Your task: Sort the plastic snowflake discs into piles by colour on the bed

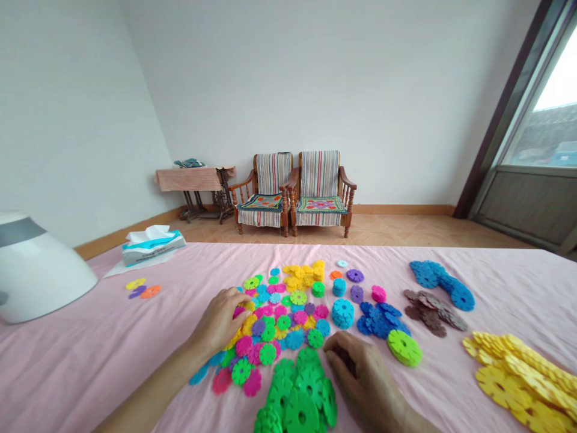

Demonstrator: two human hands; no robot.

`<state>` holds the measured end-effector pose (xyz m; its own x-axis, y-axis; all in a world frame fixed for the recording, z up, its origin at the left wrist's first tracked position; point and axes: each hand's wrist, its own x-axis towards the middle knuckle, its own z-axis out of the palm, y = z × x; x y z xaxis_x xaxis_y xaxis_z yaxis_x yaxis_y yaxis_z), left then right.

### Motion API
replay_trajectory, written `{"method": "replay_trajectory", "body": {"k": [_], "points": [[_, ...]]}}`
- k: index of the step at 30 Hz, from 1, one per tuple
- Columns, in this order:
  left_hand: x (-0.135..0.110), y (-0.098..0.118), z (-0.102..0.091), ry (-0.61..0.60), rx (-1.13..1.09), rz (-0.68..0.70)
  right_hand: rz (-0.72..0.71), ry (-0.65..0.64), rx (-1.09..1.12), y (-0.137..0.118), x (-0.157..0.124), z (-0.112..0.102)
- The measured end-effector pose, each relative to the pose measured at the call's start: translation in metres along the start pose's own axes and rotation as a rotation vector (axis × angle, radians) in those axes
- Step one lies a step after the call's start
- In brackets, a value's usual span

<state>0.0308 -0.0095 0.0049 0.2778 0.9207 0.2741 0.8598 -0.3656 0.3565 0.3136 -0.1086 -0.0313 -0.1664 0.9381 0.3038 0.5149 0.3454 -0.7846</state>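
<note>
My left hand point(220, 319) reaches into a mixed heap of plastic snowflake discs point(283, 323) in pink, green, blue, yellow and purple. Its fingers curl down at the heap's left side, with yellow and pink discs showing by the fingertips; whether one is gripped is hidden. My right hand point(363, 367) is curled close to the cloth, just right of a pile of green discs point(301, 397); its fingers hide whatever they may hold. Beyond it stand a stack of light blue discs point(343, 313) and a pile of dark blue discs point(383, 320). A lime green stack point(404, 347) lies right of them.
Brown discs point(435, 313), teal-blue discs point(442, 282) and a long yellow pile point(525, 382) lie to the right on the pink cloth point(451, 379). A tissue box point(154, 246), several loose discs point(151, 291) and a white appliance point(42, 270) are at left.
</note>
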Motion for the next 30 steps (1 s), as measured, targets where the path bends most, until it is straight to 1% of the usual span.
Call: {"method": "replay_trajectory", "body": {"k": [3, 7, 10, 13, 15, 18, 25, 28, 30], "points": [[0.0, 0.005, -0.002, 0.018, -0.014, 0.012, -0.002, 0.005, -0.008, 0.0, 0.0, 0.0], [0.0, 0.005, -0.003, 0.054, -0.104, 0.011, -0.006, -0.004, -0.006, 0.0, 0.0, -0.001], [0.002, 0.005, -0.002, 0.056, -0.24, -0.038, -0.004, -0.005, -0.007, -0.001, 0.0, -0.001], [0.01, 0.008, -0.001, 0.059, -0.416, -0.099, 0.005, -0.002, -0.011, -0.002, 0.001, -0.001], [0.02, 0.013, 0.001, 0.057, -0.483, -0.113, 0.005, 0.004, -0.016, -0.002, 0.001, -0.001], [0.04, 0.023, 0.011, 0.042, -0.494, -0.131, -0.002, 0.011, -0.02, -0.002, 0.0, -0.001], [0.095, 0.046, 0.05, 0.032, -0.483, -0.19, -0.012, 0.017, -0.027, -0.003, 0.001, -0.001], [0.108, 0.052, 0.059, 0.023, -0.501, -0.213, -0.004, 0.019, -0.036, -0.001, 0.001, 0.0], [0.109, 0.052, 0.059, 0.03, -0.504, -0.216, 0.003, 0.022, -0.032, 0.0, 0.001, 0.0]]}}
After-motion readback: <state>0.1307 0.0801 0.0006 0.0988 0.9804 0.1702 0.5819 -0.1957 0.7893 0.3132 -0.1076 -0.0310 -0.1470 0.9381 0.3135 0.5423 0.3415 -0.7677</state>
